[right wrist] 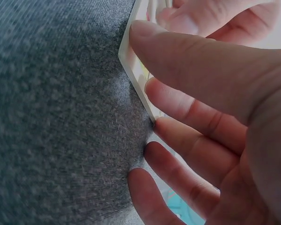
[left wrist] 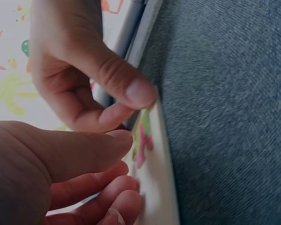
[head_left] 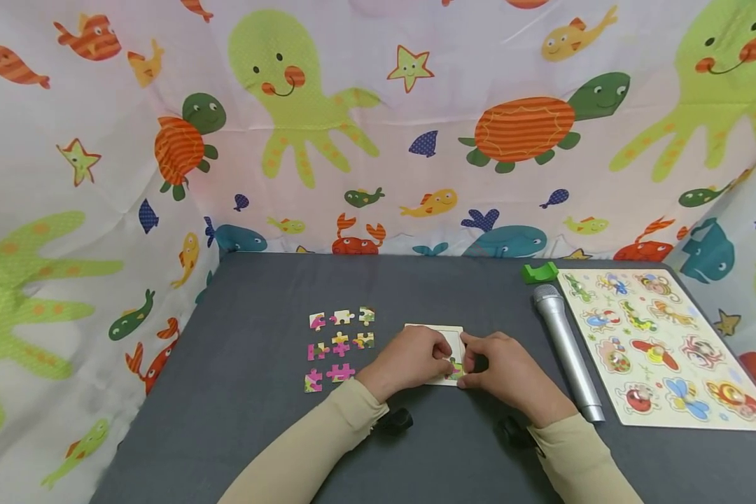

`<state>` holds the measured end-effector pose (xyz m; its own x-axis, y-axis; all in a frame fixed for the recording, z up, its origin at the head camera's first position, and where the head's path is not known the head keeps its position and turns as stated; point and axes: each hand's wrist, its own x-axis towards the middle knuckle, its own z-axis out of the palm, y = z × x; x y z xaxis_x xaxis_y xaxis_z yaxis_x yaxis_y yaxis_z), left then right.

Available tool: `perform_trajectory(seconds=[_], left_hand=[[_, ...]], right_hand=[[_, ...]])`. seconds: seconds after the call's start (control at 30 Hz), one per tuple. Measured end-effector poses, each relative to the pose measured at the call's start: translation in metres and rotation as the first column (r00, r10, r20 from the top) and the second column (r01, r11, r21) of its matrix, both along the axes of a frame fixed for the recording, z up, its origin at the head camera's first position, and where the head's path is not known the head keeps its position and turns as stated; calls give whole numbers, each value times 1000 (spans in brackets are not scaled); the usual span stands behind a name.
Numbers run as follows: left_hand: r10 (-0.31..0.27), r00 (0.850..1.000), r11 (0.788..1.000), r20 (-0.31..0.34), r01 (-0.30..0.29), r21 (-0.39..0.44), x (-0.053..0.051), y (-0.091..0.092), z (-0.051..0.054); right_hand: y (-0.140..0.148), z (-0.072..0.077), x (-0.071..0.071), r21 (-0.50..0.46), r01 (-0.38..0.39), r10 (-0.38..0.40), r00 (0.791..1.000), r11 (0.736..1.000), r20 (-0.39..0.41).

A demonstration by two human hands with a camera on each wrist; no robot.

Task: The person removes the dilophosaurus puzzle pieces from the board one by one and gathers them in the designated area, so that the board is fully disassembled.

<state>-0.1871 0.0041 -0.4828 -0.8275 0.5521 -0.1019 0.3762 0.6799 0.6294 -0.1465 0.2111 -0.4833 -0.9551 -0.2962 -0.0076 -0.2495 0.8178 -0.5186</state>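
A small pale puzzle tray [head_left: 433, 327] lies on the dark table between both hands. Pink and green puzzle pieces [left wrist: 142, 140] show at its near right corner. The left hand [head_left: 409, 358] reaches over the tray, its thumb beside those pieces; its thumb and loosely bent fingers stand apart, with nothing visible between them. Gripping the tray's right side is the right hand [head_left: 507, 371], with the thumb [right wrist: 164, 51] on the near corner and fingertips against the edge. The hands cover part of the tray. Several loose jigsaw pieces [head_left: 340, 372] lie in rows left of the left hand.
Right of the right hand lies a silver microphone [head_left: 567, 350]. Beyond it is a wooden insect puzzle board [head_left: 668, 339], with a green curved block [head_left: 540, 272] by its far left corner. A sea-animal printed cloth [head_left: 390, 189] hangs behind the table [head_left: 252, 420].
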Motion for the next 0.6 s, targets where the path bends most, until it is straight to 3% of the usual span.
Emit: perform_trajectory(seconds=[0.17, 0.37, 0.6], left_hand=[[-18, 1000, 1000, -4, 18, -3, -1, 3, -4], [-59, 997, 998, -58, 58, -25, -1, 4, -6], [-57, 996, 998, -65, 56, -26, -1, 3, -5]], right_hand=[[-2, 1, -1, 17, 7, -7, 1000, 1000, 9], [-4, 2, 1, 30, 45, -46, 998, 999, 32], [-3, 4, 1, 32, 37, -39, 997, 999, 66]])
